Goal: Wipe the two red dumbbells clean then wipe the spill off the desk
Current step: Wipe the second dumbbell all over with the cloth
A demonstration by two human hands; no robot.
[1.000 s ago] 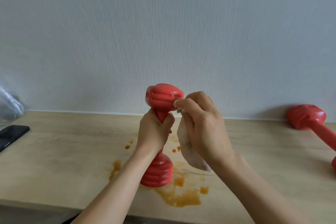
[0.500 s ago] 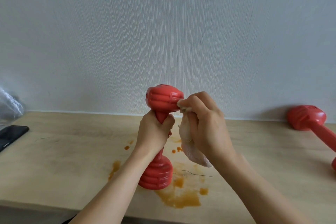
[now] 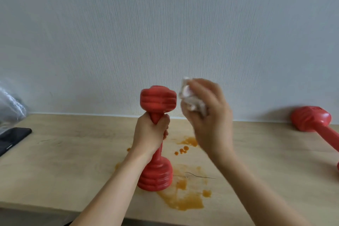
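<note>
A red dumbbell (image 3: 158, 100) stands upright near the middle of the wooden desk (image 3: 73, 161), its lower end close to the orange spill (image 3: 185, 201). My left hand (image 3: 149, 134) grips its handle just under the top head. My right hand (image 3: 209, 113) is blurred, raised to the right of the top head, and holds a crumpled white cloth (image 3: 191, 100) that sits right beside the head. A second red dumbbell (image 3: 311, 119) lies on its side at the far right of the desk, against the wall.
A black phone (image 3: 12, 138) lies at the desk's left edge, with crinkled clear plastic (image 3: 9, 104) behind it. Smaller orange drops (image 3: 183, 149) dot the desk behind the upright dumbbell. A thin dark crack (image 3: 200, 175) runs through the spill area. The desk's front edge is close.
My right hand has bunched the cloth and lifted it from the side of the top head to slightly higher and to the right. The dumbbell and my left hand stay put.
</note>
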